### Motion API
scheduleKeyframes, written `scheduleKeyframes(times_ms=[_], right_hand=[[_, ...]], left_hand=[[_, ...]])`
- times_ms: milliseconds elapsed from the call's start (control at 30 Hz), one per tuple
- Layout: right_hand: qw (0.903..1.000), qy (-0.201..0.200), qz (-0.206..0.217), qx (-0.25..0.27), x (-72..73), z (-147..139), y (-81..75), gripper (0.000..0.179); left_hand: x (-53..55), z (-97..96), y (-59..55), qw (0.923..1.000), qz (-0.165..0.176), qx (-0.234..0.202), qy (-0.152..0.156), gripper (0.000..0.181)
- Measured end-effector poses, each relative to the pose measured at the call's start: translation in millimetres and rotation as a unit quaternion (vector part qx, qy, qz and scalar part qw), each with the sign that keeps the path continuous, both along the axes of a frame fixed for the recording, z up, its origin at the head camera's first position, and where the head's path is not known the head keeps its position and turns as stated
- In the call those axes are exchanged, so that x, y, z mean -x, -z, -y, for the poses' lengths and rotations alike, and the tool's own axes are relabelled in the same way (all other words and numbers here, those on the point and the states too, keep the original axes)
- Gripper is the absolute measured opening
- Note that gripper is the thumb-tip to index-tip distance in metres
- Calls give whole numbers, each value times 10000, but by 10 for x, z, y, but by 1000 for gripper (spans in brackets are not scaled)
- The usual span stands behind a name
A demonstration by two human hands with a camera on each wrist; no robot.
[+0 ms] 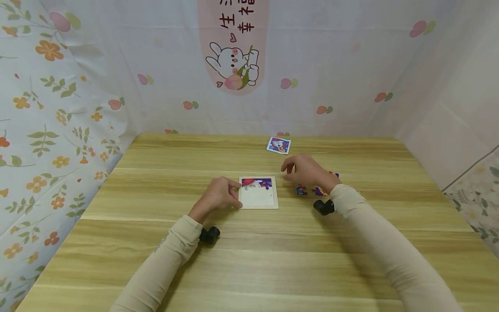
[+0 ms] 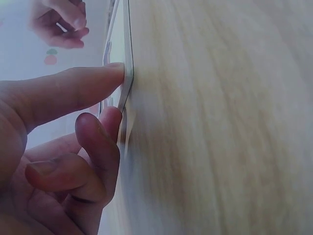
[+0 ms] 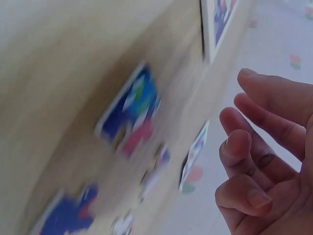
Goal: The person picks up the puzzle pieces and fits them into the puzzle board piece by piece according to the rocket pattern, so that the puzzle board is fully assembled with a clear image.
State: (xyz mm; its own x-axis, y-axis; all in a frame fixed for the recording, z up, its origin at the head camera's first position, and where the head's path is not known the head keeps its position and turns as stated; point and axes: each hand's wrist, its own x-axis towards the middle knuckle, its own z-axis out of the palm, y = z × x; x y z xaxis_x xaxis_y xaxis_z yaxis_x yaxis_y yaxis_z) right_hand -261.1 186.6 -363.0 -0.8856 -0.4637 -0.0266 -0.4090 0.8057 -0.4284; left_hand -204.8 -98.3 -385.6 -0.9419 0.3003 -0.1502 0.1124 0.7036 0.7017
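A jigsaw puzzle board with a pale rim lies mid-table, a printed strip filling its upper part and the lower part bare. My left hand grips its left edge, thumb at the near corner; the left wrist view shows the thumb on the rim and other fingers curled beside it. To the right of the board, my right hand hovers above the table, fingers loosely bent and holding nothing. Colourful puzzle pieces lie below and beside it, among them a blue and red piece and a purple one.
A small picture card lies near the table's far edge. Another loose piece is close to the right wrist's black camera mount. Patterned cloth hangs behind the wooden table and at its sides.
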Motion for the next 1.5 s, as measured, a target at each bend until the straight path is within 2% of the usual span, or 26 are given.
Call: scheduleKeyframes(times_ms=[300, 533, 800, 1133, 1300, 1500], right_hand=[[9990, 416, -12, -151, 57, -362, 38, 22], [9984, 531, -129, -122, 98, -543, 118, 22], [9983, 474, -217, -277, 132, -551, 170, 28], [9972, 557, -204, -451, 162, -492, 170, 23], [9971, 703, -41, -281, 161, -474, 164, 20], [9973, 733, -77, -37, 171, -497, 175, 9]], left_hand=[[-4, -3, -3, 10000, -37, 61, 2, 61], [-7, 1, -6, 10000, -54, 37, 9, 61], [-8, 4, 7, 10000, -18, 64, -17, 62], [-3, 4, 6, 10000, 21, 76, -44, 62], [-3, -5, 9, 10000, 1, 58, -34, 61], [0, -3, 13, 10000, 12, 52, -32, 61]])
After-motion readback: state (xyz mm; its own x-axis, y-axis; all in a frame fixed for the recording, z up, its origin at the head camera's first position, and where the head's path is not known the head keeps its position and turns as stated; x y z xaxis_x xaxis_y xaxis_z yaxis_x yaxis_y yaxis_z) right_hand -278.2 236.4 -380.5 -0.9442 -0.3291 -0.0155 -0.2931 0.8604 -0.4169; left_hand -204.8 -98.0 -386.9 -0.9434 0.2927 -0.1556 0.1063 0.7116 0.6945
